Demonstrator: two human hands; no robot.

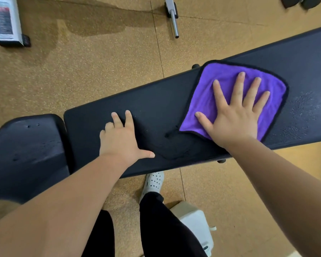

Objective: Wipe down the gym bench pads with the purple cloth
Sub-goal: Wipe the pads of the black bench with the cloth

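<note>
Flat, right hand (233,117) presses purple cloth (209,93) across long pad's (156,104) far edge.

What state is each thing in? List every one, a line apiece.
purple cloth: spread flat on the long pad, pinned under the right hand.
right hand: fingers splayed, palm down on the cloth.
left hand: bare, resting on the long pad, holding nothing.
long pad: uncovered apart from the cloth.
seat pad: bare, scuffed, untouched.

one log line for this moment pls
phase: wiping long pad | right hand: flat, fingers spread on purple cloth | left hand: bracing on bare pad | short pad: untouched
</note>
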